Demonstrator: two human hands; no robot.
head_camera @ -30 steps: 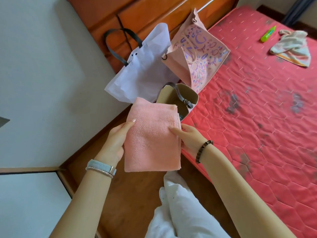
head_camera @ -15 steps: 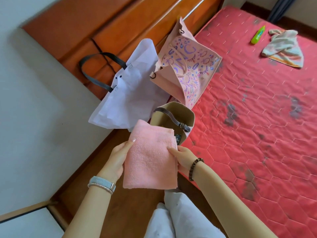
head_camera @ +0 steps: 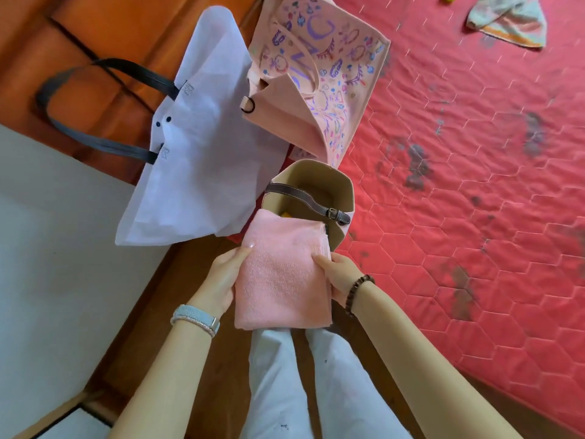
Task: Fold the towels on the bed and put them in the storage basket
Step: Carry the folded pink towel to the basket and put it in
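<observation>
Just in front of the tan, soft-sided storage basket (head_camera: 319,182), I hold the folded pink terry towel (head_camera: 281,280) by its two side edges. My left hand (head_camera: 221,280) pinches the left edge, thumb on top and fingers tucked beneath. My right hand (head_camera: 340,274) grips the right edge the same way. The towel's far edge covers the basket's near rim from my view.

A brown leather strap (head_camera: 310,201) with a buckle crosses the basket's mouth. Beside it a scrap of something yellow shows inside; the rest of the interior is hidden or in shadow.

The basket stands at the near edge of the red quilted mattress (head_camera: 459,217). Left of the basket lies a white fabric bag (head_camera: 202,160) with black handles. Beyond the basket leans a pink tote (head_camera: 319,77) printed with purple doodles. Far right of the basket, a crumpled pale towel (head_camera: 509,23) with an orange border lies on the mattress, with open quilt between them.
</observation>
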